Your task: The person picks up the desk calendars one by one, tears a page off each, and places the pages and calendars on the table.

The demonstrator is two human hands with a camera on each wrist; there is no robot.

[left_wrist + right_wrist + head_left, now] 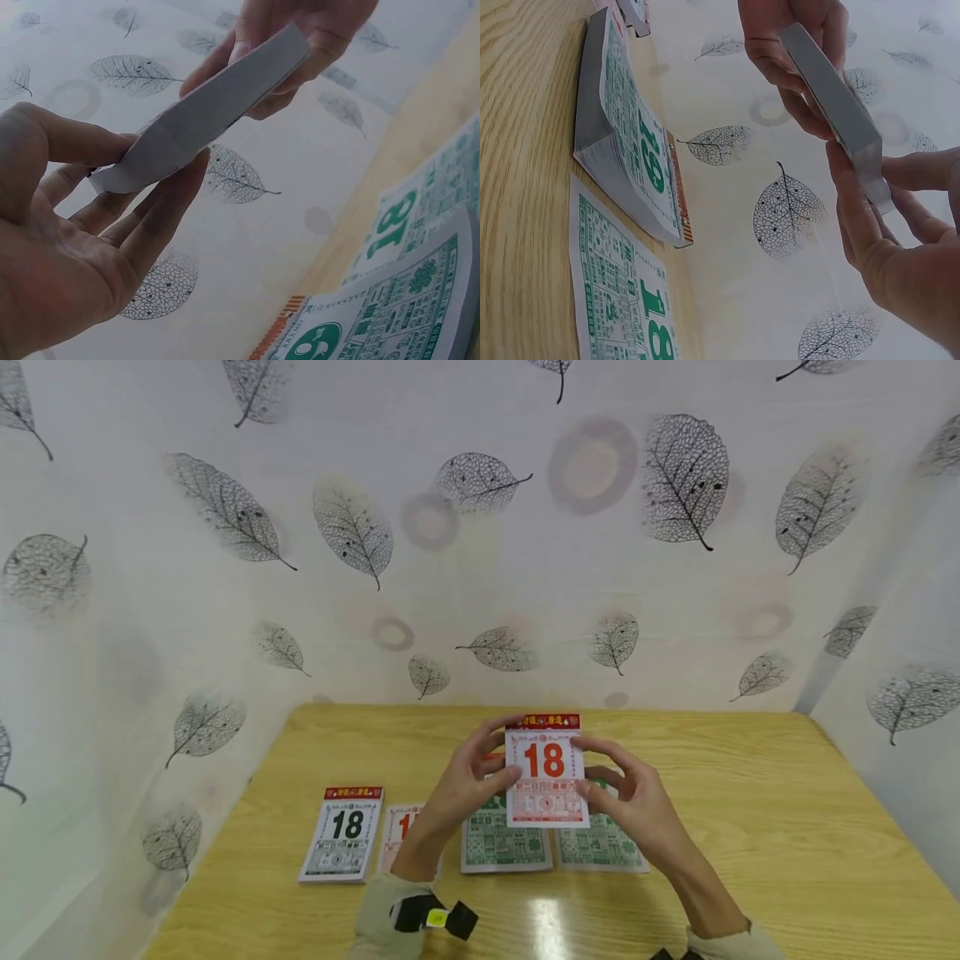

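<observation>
A thick tear-off calendar pad [546, 806] with a red 18 and a red header is held up above the table, its face towards the head camera. On its left edge, my left hand [467, 781] pinches it between thumb and fingers. My right hand [641, 797] grips the opposite edge the same way. Both wrist views show the pad's pale edge [202, 112] between the two hands. Behind and below it lie a green-printed calendar pad [622, 127] marked 19 and, beside that, a green sheet [619, 292] marked 18.
At the table's left lies another calendar pad [341, 839] with a black 18 and a red header. Next to it is a red-printed sheet [393, 839], partly hidden by my left forearm. The wooden table [750, 827] meets a leaf-patterned wall covering [540, 568] at the back.
</observation>
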